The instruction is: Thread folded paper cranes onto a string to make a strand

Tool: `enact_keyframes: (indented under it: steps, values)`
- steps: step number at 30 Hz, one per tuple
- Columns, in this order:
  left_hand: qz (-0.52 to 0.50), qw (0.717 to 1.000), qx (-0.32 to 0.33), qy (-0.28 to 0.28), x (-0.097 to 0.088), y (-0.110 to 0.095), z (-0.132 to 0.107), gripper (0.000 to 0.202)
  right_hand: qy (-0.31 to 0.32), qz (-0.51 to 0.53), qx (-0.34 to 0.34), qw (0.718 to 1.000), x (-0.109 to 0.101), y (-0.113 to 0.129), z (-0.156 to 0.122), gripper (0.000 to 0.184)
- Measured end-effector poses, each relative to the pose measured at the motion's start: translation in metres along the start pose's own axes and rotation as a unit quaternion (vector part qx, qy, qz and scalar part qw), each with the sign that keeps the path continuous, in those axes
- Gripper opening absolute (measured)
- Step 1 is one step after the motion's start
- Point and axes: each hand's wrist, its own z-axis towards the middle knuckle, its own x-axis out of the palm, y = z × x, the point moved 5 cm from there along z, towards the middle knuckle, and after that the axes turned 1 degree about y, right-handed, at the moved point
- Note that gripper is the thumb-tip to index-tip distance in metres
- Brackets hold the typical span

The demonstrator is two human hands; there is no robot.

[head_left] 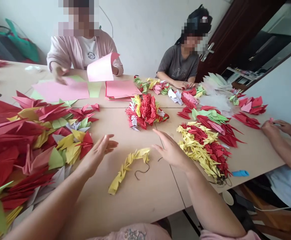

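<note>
Head view: your left hand [97, 156] and right hand [174, 152] hold nothing, fingers loosely spread, either side of the yellow paper chain [126, 166] at lower centre, while the grey shirt [176, 60] at upper right bears unreadable lettering [186, 69].

Pale walls [140, 40] rise behind a tan, seamed table [145, 203]; a dark reddish door [232, 30] bears a silver handle [207, 52].
</note>
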Motion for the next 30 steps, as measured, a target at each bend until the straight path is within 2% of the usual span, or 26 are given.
enact_keyframes:
  steps: [1,3,6,8,11,14,17,21,23,27,30]
  values:
    - [0.016,0.999,0.006,-0.033,-0.009,0.002,-0.006,0.064,-0.009,-0.013,0.013,1.0,0.005,-0.014,-0.008,0.043]
    - [0.056,0.997,0.013,-0.052,-0.017,0.007,-0.018,0.059,-0.018,-0.033,0.036,0.999,0.017,-0.034,-0.027,0.037]
    - [0.199,0.978,0.067,0.012,-0.004,0.02,-0.04,0.053,-0.018,-0.047,0.052,0.997,0.038,-0.039,-0.053,0.03]
    - [0.279,0.949,0.137,0.051,0.013,0.031,-0.053,0.053,-0.029,-0.058,0.061,0.996,0.053,-0.033,-0.063,0.027]
    - [0.389,0.893,0.222,0.05,0.032,0.047,-0.063,0.065,-0.046,-0.078,0.075,0.993,0.071,-0.023,-0.066,0.028]
    - [0.452,0.855,0.25,0.036,0.034,0.056,-0.06,0.057,-0.045,-0.09,0.075,0.992,0.081,-0.019,-0.061,0.022]
    - [0.459,0.859,0.229,0.004,0.018,0.052,-0.051,0.048,-0.044,-0.091,0.078,0.992,0.077,-0.024,-0.059,0.023]
    - [0.464,0.869,0.163,-0.05,-0.013,0.04,-0.04,0.047,-0.053,-0.089,0.086,0.991,0.056,-0.039,-0.062,0.022]
    - [0.469,0.869,0.147,-0.06,-0.023,0.035,-0.037,0.046,-0.062,-0.087,0.081,0.991,0.045,-0.045,-0.066,0.018]
    - [0.451,0.878,0.135,-0.09,-0.029,0.032,-0.033,0.048,-0.114,-0.081,0.057,0.989,0.029,-0.042,-0.083,0.013]
    - [0.419,0.893,0.129,-0.102,-0.024,0.036,-0.032,0.054,-0.133,-0.066,0.005,0.989,0.035,-0.018,-0.102,0.019]
